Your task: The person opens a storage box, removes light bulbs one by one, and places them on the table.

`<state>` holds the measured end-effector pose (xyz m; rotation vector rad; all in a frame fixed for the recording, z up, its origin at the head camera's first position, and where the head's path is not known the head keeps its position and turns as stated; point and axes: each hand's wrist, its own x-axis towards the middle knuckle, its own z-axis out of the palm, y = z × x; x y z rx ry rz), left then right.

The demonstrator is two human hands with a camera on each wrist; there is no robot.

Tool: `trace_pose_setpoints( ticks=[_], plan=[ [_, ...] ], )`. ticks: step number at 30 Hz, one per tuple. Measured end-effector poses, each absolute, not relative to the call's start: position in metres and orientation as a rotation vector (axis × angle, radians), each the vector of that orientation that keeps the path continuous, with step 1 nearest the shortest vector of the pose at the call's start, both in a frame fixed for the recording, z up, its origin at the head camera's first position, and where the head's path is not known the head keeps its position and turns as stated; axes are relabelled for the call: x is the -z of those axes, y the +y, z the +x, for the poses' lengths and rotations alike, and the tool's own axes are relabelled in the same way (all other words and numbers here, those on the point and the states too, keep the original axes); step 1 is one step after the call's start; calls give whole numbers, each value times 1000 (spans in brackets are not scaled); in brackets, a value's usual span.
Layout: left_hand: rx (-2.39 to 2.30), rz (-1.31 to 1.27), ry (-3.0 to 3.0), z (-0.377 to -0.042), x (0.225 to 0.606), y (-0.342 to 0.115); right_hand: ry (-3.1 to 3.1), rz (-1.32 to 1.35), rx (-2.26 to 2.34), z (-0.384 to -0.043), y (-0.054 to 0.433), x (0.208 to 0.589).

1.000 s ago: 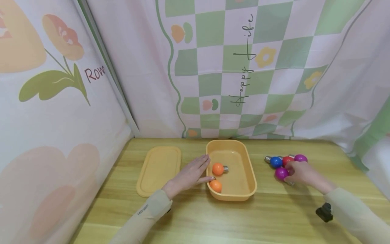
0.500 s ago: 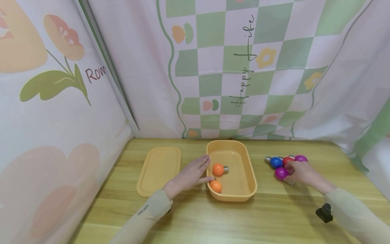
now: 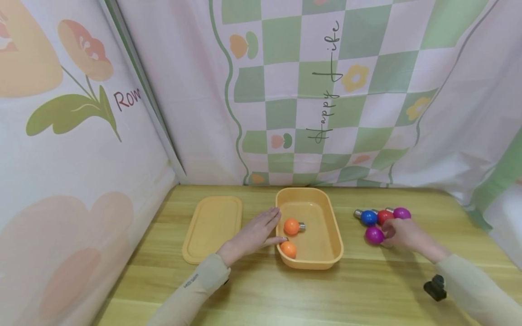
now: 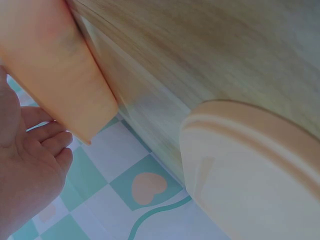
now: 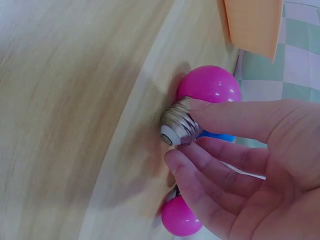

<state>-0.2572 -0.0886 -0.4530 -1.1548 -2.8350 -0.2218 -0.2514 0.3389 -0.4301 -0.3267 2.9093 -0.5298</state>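
Observation:
My right hand (image 3: pixel 405 234) pinches a magenta light bulb (image 3: pixel 374 235) by its silver screw base (image 5: pixel 179 122), thumb on one side and fingers on the other. The bulb's round end points left, low over the table. Just behind it lie a blue bulb (image 3: pixel 369 218), a red bulb (image 3: pixel 384 216) and a second magenta bulb (image 3: pixel 402 213). My left hand (image 3: pixel 253 233) rests at the left rim of an orange-yellow plastic box (image 3: pixel 311 264), fingers extended and thumb tip over the edge. Inside the box are two orange bulbs (image 3: pixel 291 226), one near the middle, one in the near left corner.
A flat lid (image 3: pixel 214 228) of the same colour lies left of the box, beside my left forearm. Wood-grain tabletop (image 3: pixel 350 294) runs in front. Patterned curtains (image 3: pixel 281 113) hang behind and at the left. A black wrist camera (image 3: pixel 435 288) sits under my right sleeve.
The magenta bulb in my right hand has shifted slightly left and toward me, apart from the other bulbs. My left hand and the box stay where they were.

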Motion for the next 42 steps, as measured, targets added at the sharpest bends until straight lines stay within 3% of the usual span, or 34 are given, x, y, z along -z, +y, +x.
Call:
trace_pose_setpoints(
  ticks=[42],
  plan=[
    [256,-1159,-2840,-256,453,-89,2950,-347,552,-260,342,437]
  ],
)
